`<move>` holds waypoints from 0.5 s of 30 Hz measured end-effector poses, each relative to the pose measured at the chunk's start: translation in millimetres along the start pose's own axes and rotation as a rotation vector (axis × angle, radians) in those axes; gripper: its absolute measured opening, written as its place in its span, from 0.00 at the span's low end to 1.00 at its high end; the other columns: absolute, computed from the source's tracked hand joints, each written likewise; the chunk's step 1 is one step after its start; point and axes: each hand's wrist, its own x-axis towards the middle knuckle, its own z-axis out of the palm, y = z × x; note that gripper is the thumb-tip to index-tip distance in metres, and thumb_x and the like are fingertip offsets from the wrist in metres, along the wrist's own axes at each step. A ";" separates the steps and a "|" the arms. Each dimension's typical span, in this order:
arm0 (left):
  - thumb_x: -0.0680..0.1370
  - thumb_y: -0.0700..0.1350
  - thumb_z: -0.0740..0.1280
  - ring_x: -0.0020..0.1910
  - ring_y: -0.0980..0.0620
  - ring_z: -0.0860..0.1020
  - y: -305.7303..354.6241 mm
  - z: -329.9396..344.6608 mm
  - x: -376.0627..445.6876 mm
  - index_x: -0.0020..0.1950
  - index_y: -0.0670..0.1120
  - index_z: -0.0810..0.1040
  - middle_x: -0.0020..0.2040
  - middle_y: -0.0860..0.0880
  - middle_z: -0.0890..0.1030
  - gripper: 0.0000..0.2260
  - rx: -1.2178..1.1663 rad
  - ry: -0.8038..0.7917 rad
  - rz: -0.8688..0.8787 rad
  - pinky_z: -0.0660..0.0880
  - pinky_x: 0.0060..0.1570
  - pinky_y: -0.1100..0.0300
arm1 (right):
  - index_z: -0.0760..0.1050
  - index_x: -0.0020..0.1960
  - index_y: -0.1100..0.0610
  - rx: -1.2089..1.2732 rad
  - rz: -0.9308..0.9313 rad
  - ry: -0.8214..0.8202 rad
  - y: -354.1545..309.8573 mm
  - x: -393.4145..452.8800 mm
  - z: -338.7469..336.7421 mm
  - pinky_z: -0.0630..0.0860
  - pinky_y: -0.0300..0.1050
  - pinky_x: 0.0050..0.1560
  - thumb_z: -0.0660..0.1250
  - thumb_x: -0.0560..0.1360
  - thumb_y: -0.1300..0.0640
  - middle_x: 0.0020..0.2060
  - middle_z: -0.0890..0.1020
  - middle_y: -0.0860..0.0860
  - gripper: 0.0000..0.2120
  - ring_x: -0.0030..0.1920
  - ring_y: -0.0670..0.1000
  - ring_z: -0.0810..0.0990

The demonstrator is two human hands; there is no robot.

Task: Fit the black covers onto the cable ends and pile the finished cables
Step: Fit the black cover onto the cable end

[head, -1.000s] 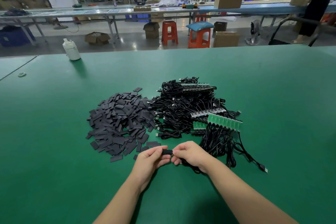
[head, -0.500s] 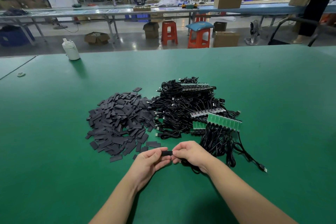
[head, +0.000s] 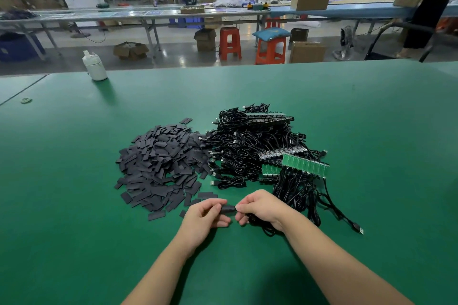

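My left hand [head: 203, 215] pinches a black cover [head: 227, 209] between thumb and curled fingers, and my right hand [head: 260, 207] pinches the cable end at the cover's other mouth — the rest of that cable [head: 262, 226] loops under my right palm. The cover lies left to right, its long axis running straight from one set of fingertips to the other, just above the green table [head: 74, 230]. I judge the coming push goes along that axis, the hands closing together. How far the end has entered I cannot tell. Loose covers [head: 158, 168] lie beyond my left hand, the cable heap [head: 247, 146] beyond my right.
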 end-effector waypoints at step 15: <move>0.83 0.54 0.60 0.50 0.52 0.79 13.4 -3.6 -1.7 0.66 0.52 0.77 0.53 0.53 0.80 0.15 1.197 -0.063 0.568 0.74 0.50 0.59 | 0.81 0.52 0.64 -0.073 0.001 -0.116 -6.5 -2.5 -4.4 0.79 0.38 0.44 0.67 0.80 0.60 0.41 0.87 0.54 0.07 0.38 0.48 0.84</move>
